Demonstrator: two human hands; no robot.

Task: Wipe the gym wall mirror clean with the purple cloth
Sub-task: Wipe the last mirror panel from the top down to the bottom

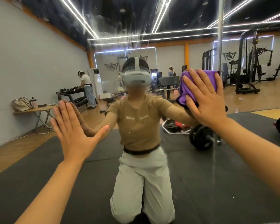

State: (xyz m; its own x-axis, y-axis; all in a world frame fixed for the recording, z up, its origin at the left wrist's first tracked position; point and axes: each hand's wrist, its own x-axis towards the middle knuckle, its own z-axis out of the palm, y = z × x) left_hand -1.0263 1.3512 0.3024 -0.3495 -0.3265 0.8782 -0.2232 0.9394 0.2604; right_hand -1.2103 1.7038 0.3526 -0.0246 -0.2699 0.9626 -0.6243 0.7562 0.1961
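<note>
My left hand (71,126) is flat on the mirror (39,50), fingers straight and together, thumb spread wide, holding nothing; I judge it to be bracing me. Moving right, the glass reflects a kneeling person on a dark mat. Above that reflection, streaks (132,39) run down the glass, and a thin wet trail (214,152) drops lower right. Further right, my right hand (204,101) is spread open, palm pressing the cloth (191,84) against the mirror at about head height; the purple fabric bunches out past my fingers on the left and top.

I read this as the wiping step mid-way, with much glass left to do. Next I would sweep the cloth up and left through the streaks with steady pressure, then come down along the wet trail.
</note>
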